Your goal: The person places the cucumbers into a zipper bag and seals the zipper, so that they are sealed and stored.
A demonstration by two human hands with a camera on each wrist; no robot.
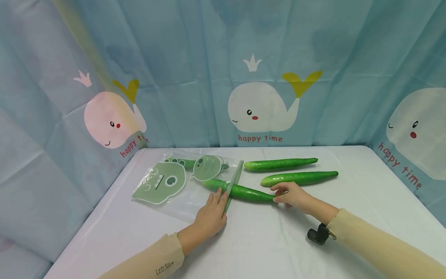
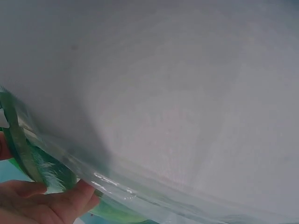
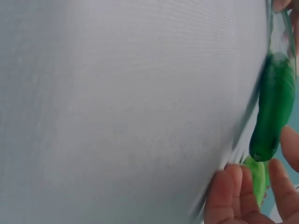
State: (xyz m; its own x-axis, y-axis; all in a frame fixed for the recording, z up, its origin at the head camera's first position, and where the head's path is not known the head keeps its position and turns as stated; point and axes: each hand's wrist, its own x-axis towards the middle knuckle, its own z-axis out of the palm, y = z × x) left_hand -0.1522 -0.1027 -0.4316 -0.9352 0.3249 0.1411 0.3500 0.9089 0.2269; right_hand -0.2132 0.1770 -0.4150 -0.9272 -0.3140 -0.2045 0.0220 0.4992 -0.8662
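Observation:
A clear zip bag (image 1: 193,196) with green cartoon prints lies flat, its green-edged mouth facing right. My left hand (image 1: 211,212) holds the bag at its mouth, fingers over the near side; in the left wrist view the green edge runs between thumb and fingers. One cucumber (image 1: 252,194) lies partly inside the bag, its thin end sticking out to the right. Around that end is my right hand (image 1: 292,197), fingers spread and loosely bent. In the right wrist view its thumb (image 3: 290,144) is right beside the cucumber's tip. Another cucumber (image 1: 186,163) shows inside the bag, partly hidden by the prints.
Two more cucumbers, one farther back (image 1: 280,164) and one nearer (image 1: 299,178), lie side by side right of the bag. A white cloth covers the table (image 1: 271,244). Behind and beside it hangs a blue curtain (image 1: 195,104) with whale prints.

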